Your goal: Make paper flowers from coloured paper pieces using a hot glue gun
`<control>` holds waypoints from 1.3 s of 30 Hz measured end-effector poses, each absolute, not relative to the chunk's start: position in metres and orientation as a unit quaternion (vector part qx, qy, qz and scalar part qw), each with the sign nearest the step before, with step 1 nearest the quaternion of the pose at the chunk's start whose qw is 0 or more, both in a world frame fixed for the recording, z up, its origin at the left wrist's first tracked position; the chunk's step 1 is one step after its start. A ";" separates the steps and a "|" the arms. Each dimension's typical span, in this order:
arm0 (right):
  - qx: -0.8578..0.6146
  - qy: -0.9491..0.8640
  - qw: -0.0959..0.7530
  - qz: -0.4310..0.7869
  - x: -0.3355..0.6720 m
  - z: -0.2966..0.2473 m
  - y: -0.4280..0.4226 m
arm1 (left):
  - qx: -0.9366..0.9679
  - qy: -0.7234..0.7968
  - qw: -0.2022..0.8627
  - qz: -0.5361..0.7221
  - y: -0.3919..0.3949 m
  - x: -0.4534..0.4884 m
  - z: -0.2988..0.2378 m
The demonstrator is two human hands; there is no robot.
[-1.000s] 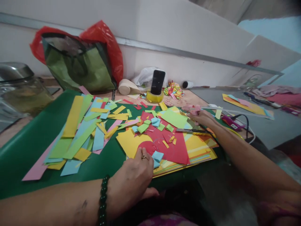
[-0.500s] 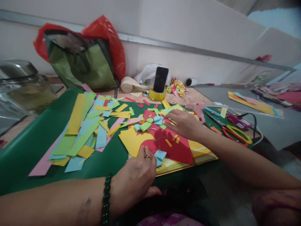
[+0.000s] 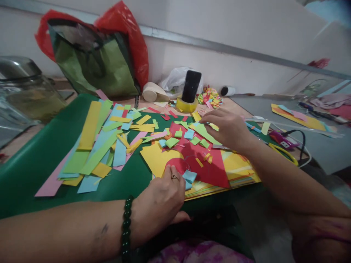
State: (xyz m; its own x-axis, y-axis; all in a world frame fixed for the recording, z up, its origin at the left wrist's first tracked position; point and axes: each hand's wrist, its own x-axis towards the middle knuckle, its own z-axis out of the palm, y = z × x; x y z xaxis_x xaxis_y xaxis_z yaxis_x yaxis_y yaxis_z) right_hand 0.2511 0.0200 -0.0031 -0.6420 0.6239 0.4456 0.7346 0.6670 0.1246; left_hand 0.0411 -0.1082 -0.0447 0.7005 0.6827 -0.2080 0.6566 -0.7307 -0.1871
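My left hand, with a ring and dark green beads at the wrist, bends its fingers down onto a rounded red paper piece. Its thumb sits apart, lower down. Over the far right part of a larger red paper sheet, my right hand reaches out with its fingers stretched, beside a light green strip. Nothing shows between those fingers. Small folded green pieces and a blue piece lie on the red sheet. A folded blue piece touches my left fingers.
Coloured paper strips lie heaped on the green mat at the left. Yellow-handled scissors are partly behind my right forearm. A phone stands in a yellow tape roll. A green bag and a glass jug stand behind.
My right hand has lifted away to the right from the small folded pieces, which now lie more spread out. My left hand stays on the red piece. The view has shifted slightly.
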 end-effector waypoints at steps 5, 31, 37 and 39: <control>-0.274 -0.921 0.272 0.062 0.258 -0.009 -0.019 | -0.923 -0.355 0.077 0.125 -0.110 0.040 -0.046; -0.147 -0.975 0.151 0.065 0.248 -0.041 -0.030 | -0.917 -0.370 0.079 0.126 -0.110 0.040 -0.047; -0.137 -0.983 0.105 0.061 0.245 -0.036 -0.030 | -0.922 -0.352 0.104 0.126 -0.111 0.039 -0.049; -0.141 -0.985 0.084 0.048 0.244 -0.034 -0.029 | -0.923 -0.350 0.102 0.126 -0.111 0.039 -0.049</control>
State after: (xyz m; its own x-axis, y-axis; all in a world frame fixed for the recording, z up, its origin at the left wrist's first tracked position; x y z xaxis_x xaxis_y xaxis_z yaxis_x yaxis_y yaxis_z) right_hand 0.2444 -0.0294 -0.0341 -0.9461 0.2858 0.1523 0.2696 0.9557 -0.1184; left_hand 0.0394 -0.1107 -0.0490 0.7227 0.6720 -0.1618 0.6207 -0.7339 -0.2757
